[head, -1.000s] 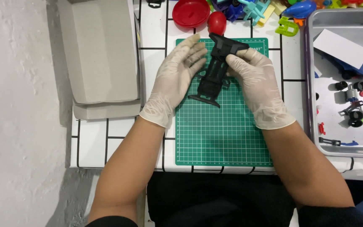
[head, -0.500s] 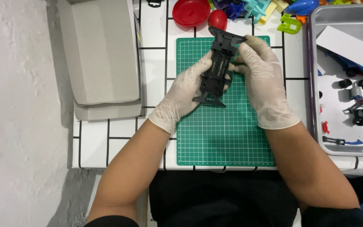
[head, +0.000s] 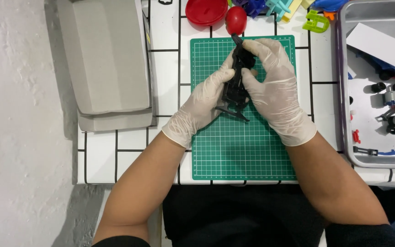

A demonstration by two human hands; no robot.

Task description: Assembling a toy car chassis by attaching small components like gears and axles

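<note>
**Two gloved hands gripping a black plastic toy frame over the cutting mat**

The green cutting mat (head: pixel 243 151) is lying nearest, on the white tiled table (head: pixel 129 155). Above its upper half, the left hand (head: pixel 202 107) and the right hand (head: pixel 273 89), both in pale gloves, are clasping a long black plastic frame (head: pixel 236 84) between them, fingers closing on it from either side. The frame is standing on end, tilting slightly. Left of the mat, stacked grey boxes (head: pixel 106 64) are resting. To the right, a metal tray (head: pixel 371 160) is holding small parts. Farthest off, a red lid (head: pixel 205 11) and a red ball (head: pixel 236 19) are sitting.
</note>
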